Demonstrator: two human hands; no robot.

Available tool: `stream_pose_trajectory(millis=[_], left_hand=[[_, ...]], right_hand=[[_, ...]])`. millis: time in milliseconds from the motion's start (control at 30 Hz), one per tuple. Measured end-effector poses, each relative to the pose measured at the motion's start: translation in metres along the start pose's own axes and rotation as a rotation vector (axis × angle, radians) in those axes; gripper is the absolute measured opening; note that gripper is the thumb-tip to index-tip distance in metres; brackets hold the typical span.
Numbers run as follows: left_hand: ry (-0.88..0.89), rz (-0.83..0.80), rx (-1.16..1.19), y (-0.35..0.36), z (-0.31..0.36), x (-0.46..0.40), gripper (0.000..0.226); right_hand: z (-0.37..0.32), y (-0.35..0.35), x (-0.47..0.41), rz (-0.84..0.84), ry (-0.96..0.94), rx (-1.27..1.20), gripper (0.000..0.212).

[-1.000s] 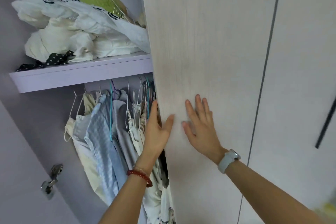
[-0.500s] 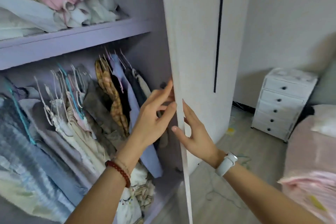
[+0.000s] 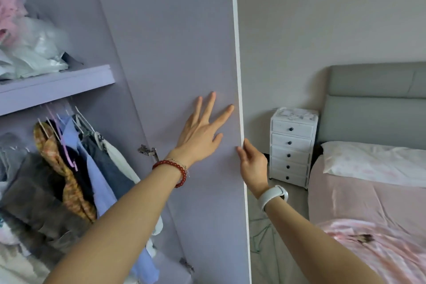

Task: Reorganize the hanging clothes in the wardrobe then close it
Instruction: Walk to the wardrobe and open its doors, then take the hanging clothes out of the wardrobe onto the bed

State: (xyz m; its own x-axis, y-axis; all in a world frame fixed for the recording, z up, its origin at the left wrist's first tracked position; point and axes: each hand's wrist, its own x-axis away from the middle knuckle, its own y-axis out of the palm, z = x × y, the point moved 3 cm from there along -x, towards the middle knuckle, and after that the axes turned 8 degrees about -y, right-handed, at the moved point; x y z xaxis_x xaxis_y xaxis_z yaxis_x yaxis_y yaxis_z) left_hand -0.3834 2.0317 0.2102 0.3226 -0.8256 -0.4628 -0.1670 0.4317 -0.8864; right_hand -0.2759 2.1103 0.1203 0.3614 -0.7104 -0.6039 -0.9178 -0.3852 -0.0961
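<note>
The wardrobe door (image 3: pixel 175 53) stands swung wide open, its lilac inner face toward me. My left hand (image 3: pixel 202 131), with a red bead bracelet on the wrist, presses flat on that inner face with fingers spread. My right hand (image 3: pixel 252 163), white watch on the wrist, grips the door's white front edge (image 3: pixel 239 122) from the outer side, thumb on the edge and fingers hidden behind it. Hanging clothes (image 3: pixel 69 168) on hangers fill the rail at lower left: a yellow patterned piece, a light blue shirt, dark and grey garments.
A lilac shelf (image 3: pixel 57 85) above the rail holds piled white and pink fabric (image 3: pixel 25 46). A door hinge (image 3: pixel 147 151) shows beside the clothes. To the right stand a small white drawer chest (image 3: pixel 291 147) and a bed (image 3: pixel 368 191) with pink sheets and grey headboard.
The door has swung from nearly shut to wide open. My left hand moved from the door's edge onto its inner face. The view turned right, bringing the bed into sight.
</note>
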Motion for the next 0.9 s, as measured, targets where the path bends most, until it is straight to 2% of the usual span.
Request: stream_pose_trajectory(millis=[167, 300, 333, 400, 500, 533, 600, 800, 900], left_hand=[[-0.043, -0.035, -0.045, 0.02, 0.011, -0.028, 0.075], [-0.012, -0.073, -0.03, 0.021, 0.009, -0.037, 0.073], [-0.009, -0.068, -0.003, 0.019, 0.007, -0.036, 0.071], [-0.018, 0.064, 0.063, 0.01, -0.001, -0.026, 0.061], [-0.034, 0.446, 0.062, -0.001, -0.028, 0.01, 0.05], [-0.051, 0.497, 0.05, 0.0, -0.04, 0.025, 0.048], [-0.107, 0.478, 0.01, 0.008, -0.068, 0.057, 0.048], [-0.419, 0.235, -0.156, 0.024, -0.184, 0.155, 0.049], [-0.567, 0.182, -0.216, 0.018, -0.24, 0.197, 0.051]], right_hand=[[0.014, -0.003, -0.025, 0.013, 0.071, -0.003, 0.035], [0.016, -0.001, -0.03, -0.019, 0.099, 0.054, 0.016], [0.014, 0.0, -0.029, -0.015, 0.082, 0.108, 0.025], [0.004, 0.002, -0.022, 0.055, -0.069, 0.244, 0.045], [-0.02, 0.018, -0.006, 0.043, -0.47, 0.406, 0.049], [-0.024, 0.029, 0.0, -0.009, -0.541, 0.433, 0.048], [-0.024, 0.056, 0.012, -0.117, -0.581, 0.447, 0.044], [-0.007, 0.16, 0.063, -0.411, -0.537, 0.435, 0.039], [-0.004, 0.211, 0.079, -0.5, -0.537, 0.406, 0.04]])
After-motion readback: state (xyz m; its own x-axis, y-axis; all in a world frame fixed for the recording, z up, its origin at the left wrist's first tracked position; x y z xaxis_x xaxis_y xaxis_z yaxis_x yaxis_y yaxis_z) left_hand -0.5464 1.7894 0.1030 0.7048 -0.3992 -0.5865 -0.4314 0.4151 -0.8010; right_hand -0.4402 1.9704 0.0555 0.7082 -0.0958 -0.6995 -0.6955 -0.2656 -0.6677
